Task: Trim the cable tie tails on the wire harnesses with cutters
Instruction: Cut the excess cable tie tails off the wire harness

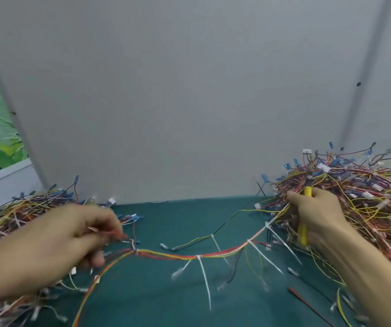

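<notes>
A wire harness (189,256) of red, yellow and orange wires stretches above the green table between my two hands. Long white cable tie tails (205,279) hang from it at several spots. My left hand (72,234) pinches the harness's left end, fingers curled round thin wires. My right hand (317,215) grips the yellow-handled cutters (307,192), jaws pointing up and away, and also holds the harness's right end near the pile. The cutter jaws are blurred against the wires behind.
A large heap of harnesses (366,197) fills the right side, a second heap (13,215) the left. The green mat (166,223) lies between them. A grey wall (189,102) rises right behind. Loose wires and terminals lie near the front edge.
</notes>
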Tool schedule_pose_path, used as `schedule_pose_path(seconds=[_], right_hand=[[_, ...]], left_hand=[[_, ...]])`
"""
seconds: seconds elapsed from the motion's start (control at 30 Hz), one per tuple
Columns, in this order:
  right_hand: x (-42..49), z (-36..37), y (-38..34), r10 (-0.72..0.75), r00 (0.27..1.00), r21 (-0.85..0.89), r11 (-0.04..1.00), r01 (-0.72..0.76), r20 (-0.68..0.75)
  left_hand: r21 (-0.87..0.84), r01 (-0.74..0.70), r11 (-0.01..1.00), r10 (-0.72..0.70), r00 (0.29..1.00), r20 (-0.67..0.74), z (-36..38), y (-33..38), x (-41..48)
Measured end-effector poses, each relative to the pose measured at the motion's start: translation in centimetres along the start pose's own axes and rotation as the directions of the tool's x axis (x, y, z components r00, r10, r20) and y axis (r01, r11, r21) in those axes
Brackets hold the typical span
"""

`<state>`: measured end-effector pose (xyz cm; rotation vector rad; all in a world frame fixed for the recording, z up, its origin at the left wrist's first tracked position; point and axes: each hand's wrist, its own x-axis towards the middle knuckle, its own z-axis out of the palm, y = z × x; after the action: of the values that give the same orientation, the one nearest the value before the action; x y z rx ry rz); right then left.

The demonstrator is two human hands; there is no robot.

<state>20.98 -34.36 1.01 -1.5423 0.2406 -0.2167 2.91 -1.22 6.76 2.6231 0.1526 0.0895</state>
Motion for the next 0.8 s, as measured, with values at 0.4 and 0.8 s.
schedule_pose_path(seconds=[0.4, 0.8], right_hand=[[-1.1, -1.1, -1.7, -0.143, 0.985, -0.237, 0.958, 0.161, 0.094], [-1.5, -0.5, 1.3, -0.144, 0.979, -0.486, 0.851, 0.197, 0.145]], left_hand=[[-0.048, -0.015, 0.999, 0.021, 0.994, 0.11, 1.6, 2.0, 7.2], [-0.552, 0.532, 0.642, -0.495, 0.837, 0.232, 8.7, -6.0, 6.1]])
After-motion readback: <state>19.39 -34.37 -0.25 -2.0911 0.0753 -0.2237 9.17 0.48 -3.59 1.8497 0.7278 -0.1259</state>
